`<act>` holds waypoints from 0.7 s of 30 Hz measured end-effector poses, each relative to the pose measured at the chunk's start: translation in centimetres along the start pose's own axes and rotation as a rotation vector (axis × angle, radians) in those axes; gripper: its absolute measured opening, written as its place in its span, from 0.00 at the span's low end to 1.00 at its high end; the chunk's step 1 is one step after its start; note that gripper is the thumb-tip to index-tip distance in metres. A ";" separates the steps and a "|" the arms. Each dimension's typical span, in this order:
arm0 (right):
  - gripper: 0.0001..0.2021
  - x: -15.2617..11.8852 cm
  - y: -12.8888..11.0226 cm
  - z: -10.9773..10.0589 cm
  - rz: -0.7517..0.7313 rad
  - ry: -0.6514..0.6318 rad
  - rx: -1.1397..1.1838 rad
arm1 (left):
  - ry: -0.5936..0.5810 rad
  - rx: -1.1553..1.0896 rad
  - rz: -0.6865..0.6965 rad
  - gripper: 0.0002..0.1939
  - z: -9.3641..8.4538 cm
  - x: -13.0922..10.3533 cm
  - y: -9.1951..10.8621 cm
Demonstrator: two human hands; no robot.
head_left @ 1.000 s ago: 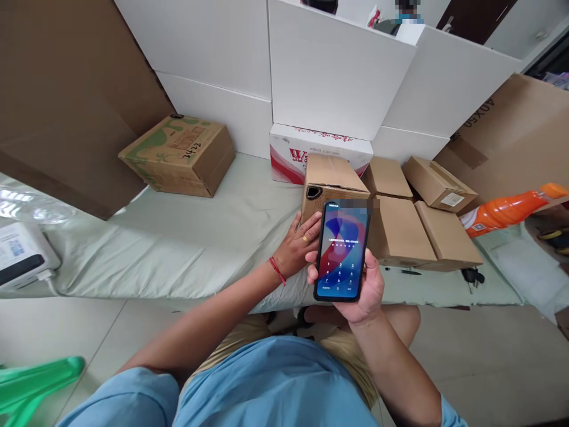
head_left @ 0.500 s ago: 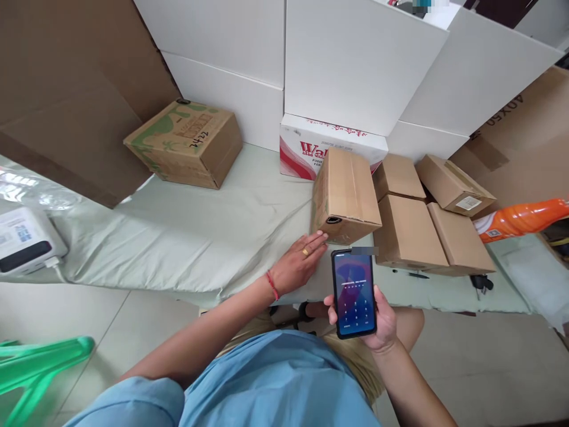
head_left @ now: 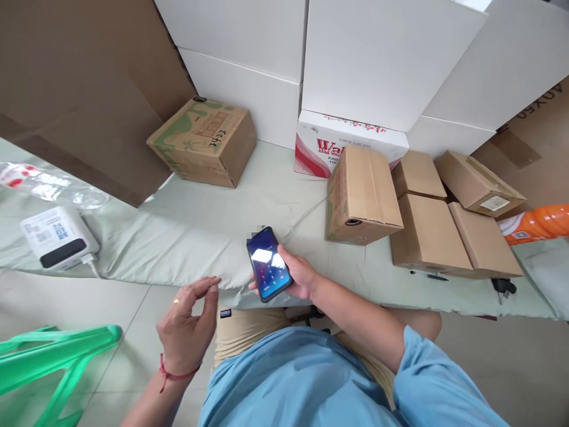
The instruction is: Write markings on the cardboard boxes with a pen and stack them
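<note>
A black phone (head_left: pixel 269 267) with a lit number pad on its screen is gripped in my right hand (head_left: pixel 299 274), just over the front edge of the cloth-covered table (head_left: pixel 284 204). To its left, my left hand (head_left: pixel 187 323) hangs in front of the table edge, wearing a ring and a red string bracelet. Its thumb and fingers are bent and near each other; whether anything is between the tips is too small to tell. Right of the phone stands a taped brown box (head_left: pixel 364 193), with neither hand on it.
A green-printed box (head_left: pixel 204 142) stands at the back left. Several brown boxes (head_left: pixel 431 234) and an orange bottle (head_left: pixel 537 224) are on the right. A white device (head_left: pixel 60 237) with a cable lies left. A green stool (head_left: pixel 66 350) stands below.
My right hand has moved left with the phone and tilted it. My left hand has left the side of the taped box and drawn back left, its fingers now bent. The view has shifted slightly.
</note>
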State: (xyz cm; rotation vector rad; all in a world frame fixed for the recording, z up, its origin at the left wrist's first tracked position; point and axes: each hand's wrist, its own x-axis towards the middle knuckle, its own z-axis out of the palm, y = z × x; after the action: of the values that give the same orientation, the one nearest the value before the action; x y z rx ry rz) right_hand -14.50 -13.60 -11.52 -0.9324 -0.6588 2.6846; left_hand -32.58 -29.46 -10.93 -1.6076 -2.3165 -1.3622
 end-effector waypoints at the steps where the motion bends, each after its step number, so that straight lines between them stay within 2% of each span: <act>1: 0.30 1.4 0.1 0.8 -0.019 0.063 -0.002 | 0.012 -0.026 0.007 0.06 -0.3 0.1 0.4; 4: 0.22 3.7 0.6 2.5 -0.111 0.229 -0.055 | 0.038 -0.146 0.035 0.06 -0.2 0.6 2.0; 6: 0.19 3.3 0.8 2.6 -0.155 0.261 -0.164 | 0.015 -0.245 0.024 0.06 0.2 0.7 3.1; 9: 0.19 -0.4 0.7 1.3 -0.260 0.316 -0.388 | -0.085 -0.388 -0.041 0.08 1.3 1.0 5.0; 12: 0.18 -6.4 0.1 -1.3 -0.491 0.420 -0.656 | -0.237 -0.526 -0.142 0.14 3.2 1.6 7.2; 13: 0.18 -8.5 -0.1 -2.4 -0.576 0.510 -0.715 | -0.285 -0.581 -0.180 0.16 4.1 2.0 8.0; 15: 0.18 -11.8 -0.8 -4.8 -0.774 0.804 -0.764 | -0.347 -0.714 -0.248 0.22 6.4 3.2 9.6; 17: 0.16 -13.9 -1.7 -7.5 -0.979 1.127 -0.677 | -0.360 -0.838 -0.283 0.26 9.5 4.6 11.2; 18: 0.15 -14.4 -2.3 -8.8 -1.051 1.229 -0.598 | -0.357 -0.874 -0.292 0.29 11.2 5.4 11.9; 19: 0.15 -14.6 -3.0 -10.0 -1.096 1.275 -0.516 | -0.378 -0.875 -0.292 0.30 12.9 6.1 12.5; 20: 0.17 -14.5 -3.8 -11.0 -1.119 1.261 -0.446 | -0.404 -0.863 -0.298 0.32 14.6 6.7 13.2; 21: 0.21 -14.3 -4.6 -11.9 -1.115 1.185 -0.399 | -0.454 -0.848 -0.307 0.34 16.1 7.3 13.7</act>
State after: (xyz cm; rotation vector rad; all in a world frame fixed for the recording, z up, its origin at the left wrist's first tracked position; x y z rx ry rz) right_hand 4.31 -10.47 -10.00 -1.4022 -0.9557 0.8154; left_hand -18.48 -12.20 -8.89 -1.9496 -2.4398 -2.5435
